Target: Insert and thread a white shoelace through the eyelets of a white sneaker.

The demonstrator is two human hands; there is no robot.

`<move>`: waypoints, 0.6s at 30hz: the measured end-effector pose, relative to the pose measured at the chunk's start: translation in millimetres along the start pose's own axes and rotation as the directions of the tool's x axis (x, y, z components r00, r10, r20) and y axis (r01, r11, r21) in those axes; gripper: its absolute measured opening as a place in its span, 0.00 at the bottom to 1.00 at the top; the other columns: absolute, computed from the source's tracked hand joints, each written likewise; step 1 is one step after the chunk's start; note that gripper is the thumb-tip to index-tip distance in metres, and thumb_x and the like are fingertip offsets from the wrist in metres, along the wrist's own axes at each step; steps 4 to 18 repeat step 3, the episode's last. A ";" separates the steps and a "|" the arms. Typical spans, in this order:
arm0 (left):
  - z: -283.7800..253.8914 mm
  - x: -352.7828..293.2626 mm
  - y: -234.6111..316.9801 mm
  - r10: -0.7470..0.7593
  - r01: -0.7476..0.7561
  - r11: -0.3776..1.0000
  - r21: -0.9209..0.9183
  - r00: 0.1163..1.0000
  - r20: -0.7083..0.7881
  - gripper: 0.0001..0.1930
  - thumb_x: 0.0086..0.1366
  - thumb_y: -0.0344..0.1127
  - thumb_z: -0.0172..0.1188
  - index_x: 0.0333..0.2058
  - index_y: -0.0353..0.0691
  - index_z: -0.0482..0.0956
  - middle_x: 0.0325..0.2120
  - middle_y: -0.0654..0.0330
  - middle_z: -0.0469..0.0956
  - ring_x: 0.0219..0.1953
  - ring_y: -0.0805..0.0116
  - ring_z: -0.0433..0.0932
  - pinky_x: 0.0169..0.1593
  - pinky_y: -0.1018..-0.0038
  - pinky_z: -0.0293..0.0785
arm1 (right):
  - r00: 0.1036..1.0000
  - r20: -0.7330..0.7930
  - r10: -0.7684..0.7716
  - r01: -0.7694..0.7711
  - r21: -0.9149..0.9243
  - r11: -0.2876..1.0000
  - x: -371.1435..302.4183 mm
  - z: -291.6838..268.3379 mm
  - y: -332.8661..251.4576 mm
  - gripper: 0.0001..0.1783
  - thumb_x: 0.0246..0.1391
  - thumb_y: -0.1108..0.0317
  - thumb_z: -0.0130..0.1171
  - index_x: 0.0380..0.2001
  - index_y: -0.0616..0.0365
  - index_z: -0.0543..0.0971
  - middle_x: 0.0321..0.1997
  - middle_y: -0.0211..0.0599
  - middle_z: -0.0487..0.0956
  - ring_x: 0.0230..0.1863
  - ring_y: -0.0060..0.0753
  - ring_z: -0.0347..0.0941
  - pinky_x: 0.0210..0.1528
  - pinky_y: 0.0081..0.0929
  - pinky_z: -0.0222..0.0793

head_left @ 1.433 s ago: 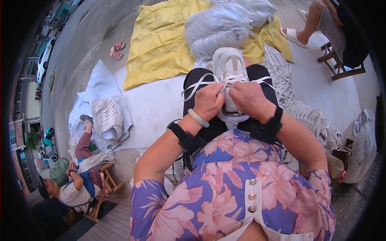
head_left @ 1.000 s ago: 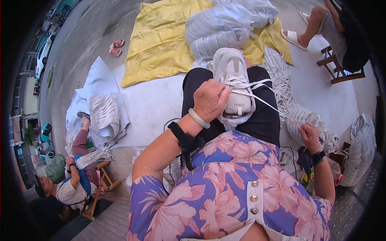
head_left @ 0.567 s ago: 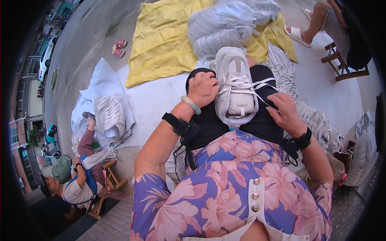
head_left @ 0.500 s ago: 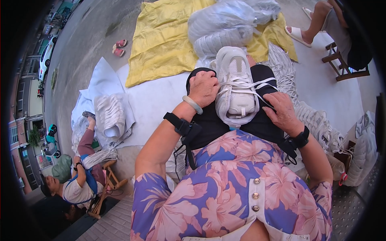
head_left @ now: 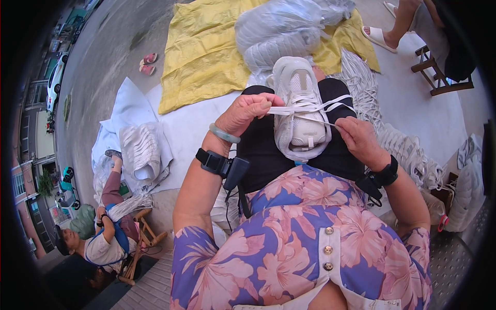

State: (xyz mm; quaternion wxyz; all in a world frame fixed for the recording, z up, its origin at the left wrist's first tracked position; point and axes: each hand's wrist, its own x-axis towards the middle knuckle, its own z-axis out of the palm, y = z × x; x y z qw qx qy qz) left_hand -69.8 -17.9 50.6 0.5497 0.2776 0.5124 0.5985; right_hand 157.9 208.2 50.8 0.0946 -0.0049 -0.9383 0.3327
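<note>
A white sneaker (head_left: 301,111) rests on my lap between my thighs, its heel end toward me and its toe pointing away. My left hand (head_left: 249,109) pinches white shoelace (head_left: 280,110) at the shoe's left side, pulling it out to the left. On the other side my right hand (head_left: 360,138) is closed on a thin lace end, which runs taut across the tongue. Another loose lace loop lies over my right thigh (head_left: 339,102), beyond the right hand.
Plastic-wrapped white shoes (head_left: 279,39) lie ahead on a yellow sheet (head_left: 204,57). Bundled white laces (head_left: 360,77) and a row of shoes (head_left: 405,152) are at right. A seated person (head_left: 111,232) is at left; another person's sandalled foot (head_left: 380,39) and a wooden stool (head_left: 442,77) are far right.
My left hand has turned and drawn a lace out leftward. My right hand has closed on a lace end. The laces across the shoe have tightened.
</note>
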 end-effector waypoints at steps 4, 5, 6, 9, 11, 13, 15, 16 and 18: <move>-0.5 7.8 -3.1 0.031 -0.030 0.998 0.052 0.999 -0.025 0.22 0.54 0.50 0.62 0.37 0.34 0.78 0.49 0.52 0.70 0.50 0.68 0.66 0.56 0.74 0.56 | 0.996 0.091 -0.025 0.054 -0.331 0.942 -14.4 -20.0 -0.2 0.09 0.45 0.74 0.56 0.33 0.54 0.73 0.26 0.40 0.72 0.28 0.43 0.72 0.29 0.35 0.67; -0.5 7.8 -3.1 0.031 -0.030 0.998 0.052 0.999 -0.025 0.22 0.54 0.50 0.62 0.37 0.34 0.78 0.49 0.52 0.70 0.50 0.68 0.66 0.56 0.74 0.56 | 0.996 0.091 -0.025 0.054 -0.331 0.942 -14.4 -20.0 -0.2 0.09 0.45 0.74 0.56 0.33 0.54 0.73 0.26 0.40 0.72 0.28 0.43 0.72 0.29 0.35 0.67; -0.5 7.8 -3.1 0.031 -0.030 0.998 0.052 0.999 -0.025 0.22 0.54 0.50 0.62 0.37 0.34 0.78 0.49 0.52 0.70 0.50 0.68 0.66 0.56 0.74 0.56 | 0.996 0.091 -0.025 0.054 -0.331 0.942 -14.4 -20.0 -0.2 0.09 0.45 0.74 0.56 0.33 0.54 0.73 0.26 0.40 0.72 0.28 0.43 0.72 0.29 0.35 0.67; -0.5 7.8 -3.1 0.031 -0.030 0.998 0.052 0.999 -0.025 0.22 0.54 0.50 0.62 0.37 0.34 0.78 0.49 0.52 0.70 0.50 0.68 0.66 0.56 0.74 0.56 | 0.996 0.091 -0.025 0.054 -0.331 0.942 -14.4 -20.0 -0.2 0.09 0.45 0.74 0.56 0.33 0.54 0.73 0.26 0.40 0.72 0.28 0.43 0.72 0.29 0.35 0.67; -0.5 7.8 -3.1 0.031 -0.030 0.998 0.052 0.999 -0.025 0.22 0.54 0.50 0.62 0.37 0.34 0.78 0.49 0.52 0.70 0.50 0.68 0.66 0.56 0.74 0.56 | 0.996 0.091 -0.025 0.054 -0.331 0.942 -14.4 -20.0 -0.2 0.09 0.45 0.74 0.56 0.33 0.54 0.73 0.26 0.40 0.72 0.28 0.43 0.72 0.29 0.35 0.67; -0.5 7.8 -3.1 0.031 -0.030 0.998 0.052 0.999 -0.025 0.22 0.54 0.50 0.62 0.37 0.34 0.78 0.49 0.52 0.70 0.50 0.68 0.66 0.56 0.74 0.56 | 0.996 0.091 -0.025 0.054 -0.331 0.942 -14.4 -20.0 -0.2 0.09 0.45 0.74 0.56 0.33 0.54 0.73 0.26 0.40 0.72 0.28 0.43 0.72 0.29 0.35 0.67; -0.5 7.8 -3.1 0.031 -0.030 0.998 0.052 0.999 -0.025 0.22 0.54 0.50 0.62 0.37 0.34 0.78 0.49 0.52 0.70 0.50 0.68 0.66 0.56 0.74 0.56 | 0.996 0.091 -0.025 0.054 -0.331 0.942 -14.4 -20.0 -0.2 0.09 0.45 0.74 0.56 0.33 0.54 0.73 0.26 0.40 0.72 0.28 0.43 0.72 0.29 0.35 0.67; -0.5 7.8 -3.1 0.031 -0.030 0.998 0.052 0.999 -0.025 0.22 0.54 0.50 0.62 0.37 0.34 0.78 0.49 0.52 0.70 0.50 0.68 0.66 0.56 0.74 0.56 | 0.996 0.091 -0.025 0.054 -0.331 0.942 -14.4 -20.0 -0.2 0.09 0.45 0.74 0.56 0.33 0.54 0.73 0.26 0.40 0.72 0.28 0.43 0.72 0.29 0.35 0.67; -0.5 7.8 -3.1 0.031 -0.030 0.998 0.052 0.999 -0.025 0.22 0.54 0.50 0.62 0.37 0.34 0.78 0.49 0.52 0.70 0.50 0.68 0.66 0.56 0.74 0.56 | 0.996 0.091 -0.025 0.054 -0.331 0.942 -14.4 -20.0 -0.2 0.09 0.45 0.74 0.56 0.33 0.54 0.73 0.26 0.40 0.72 0.28 0.43 0.72 0.29 0.35 0.67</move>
